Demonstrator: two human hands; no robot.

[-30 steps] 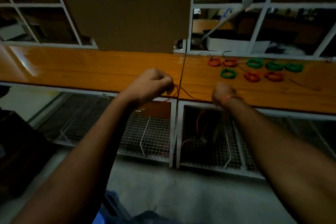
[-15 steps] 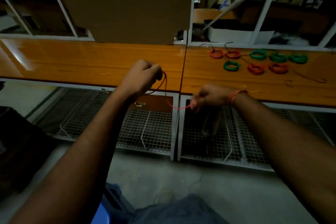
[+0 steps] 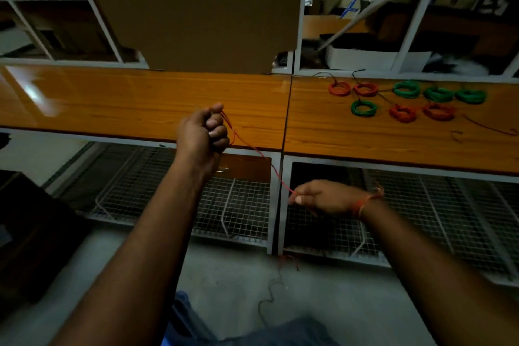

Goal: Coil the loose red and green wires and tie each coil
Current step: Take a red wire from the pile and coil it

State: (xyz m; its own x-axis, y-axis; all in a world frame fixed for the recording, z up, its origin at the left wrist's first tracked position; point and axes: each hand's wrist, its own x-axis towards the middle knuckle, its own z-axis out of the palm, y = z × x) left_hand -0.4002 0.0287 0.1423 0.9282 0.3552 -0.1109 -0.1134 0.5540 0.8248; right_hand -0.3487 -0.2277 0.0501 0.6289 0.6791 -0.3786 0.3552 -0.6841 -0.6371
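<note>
Your left hand is fisted around the red wire at the near edge of the surface; your right hand pinches the same strand lower, right of it, stretched taut between. Risk: thin, slick insulation may slip from the pinch, or the floor tail may kink. Finished coils, small round rings, lie well beyond your right hand.

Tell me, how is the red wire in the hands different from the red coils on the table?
The thin red wire runs in one line between the left hand and right hand; the round red wire coils are wound into rings. The wire is held; the coils lie untouched on the orange wooden table. Both are red.
</note>
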